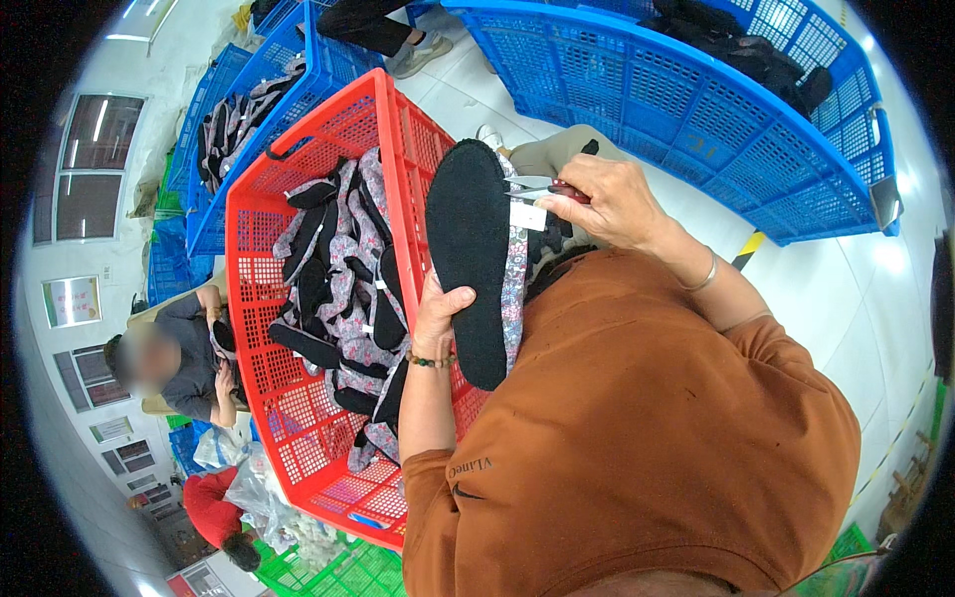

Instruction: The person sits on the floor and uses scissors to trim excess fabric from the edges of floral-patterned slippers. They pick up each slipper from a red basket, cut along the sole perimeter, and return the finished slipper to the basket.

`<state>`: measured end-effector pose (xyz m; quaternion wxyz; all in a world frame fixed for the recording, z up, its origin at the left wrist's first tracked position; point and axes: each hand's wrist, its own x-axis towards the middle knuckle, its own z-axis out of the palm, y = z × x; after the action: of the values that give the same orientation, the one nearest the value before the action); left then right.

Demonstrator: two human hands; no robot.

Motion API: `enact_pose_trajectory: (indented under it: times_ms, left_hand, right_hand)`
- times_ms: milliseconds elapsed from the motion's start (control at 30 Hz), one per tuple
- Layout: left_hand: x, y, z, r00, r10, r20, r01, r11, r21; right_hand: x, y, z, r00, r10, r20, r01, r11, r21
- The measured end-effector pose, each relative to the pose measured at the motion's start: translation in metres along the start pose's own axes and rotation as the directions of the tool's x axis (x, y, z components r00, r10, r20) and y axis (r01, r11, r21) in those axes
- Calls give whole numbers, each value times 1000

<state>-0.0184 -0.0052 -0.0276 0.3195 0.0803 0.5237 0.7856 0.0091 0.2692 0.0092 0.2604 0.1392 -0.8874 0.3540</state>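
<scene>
My left hand (436,316) grips a slipper (470,269) by its edge, thumb lying on the black sole. The slipper stands upright, its sole facing the camera, with a floral grey-pink upper along its right side. A white tag (527,216) sticks out from that side. In my right hand (612,202) is a pair of scissors (569,191) with dark red handles. Their metal blades reach the slipper's upper edge just above the tag; where the tips end is hard to make out.
A red perforated crate (390,139) with many similar slippers (343,269) stands at my left. Blue crates (657,114) holding dark items lie beyond on the right, and more blue crates (323,60) at far left. Two people (189,353) work at left, near a green crate (348,569).
</scene>
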Motion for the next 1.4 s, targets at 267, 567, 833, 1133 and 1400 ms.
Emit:
enact_pose_trajectory:
  times_ms: [267, 567, 833, 1133, 1400]
  left_hand:
    - [2, 0, 2, 999, 35, -18, -35, 999, 1]
    - [1, -1, 0, 1000, 10, -12, -10, 999, 38]
    - [0, -1, 1, 1000, 18, 5, -18, 999, 30]
    - [-2, 7, -10, 996, 31, 82, -50, 970, 238]
    - [-3, 11, -3, 991, 7, 136, -51, 945, 323]
  right_hand:
    - [-1, 1, -1, 1000, -8, -3, 8, 1000, -28]
    - [1, 5, 8, 999, 39, 20, -39, 999, 24]
    - [-1, 16, 24, 987, 131, -98, -108, 971, 213]
    - [25, 7, 3, 983, 171, -67, -137, 925, 354]
    - [37, 28, 8, 966, 257, -18, -217, 849, 481]
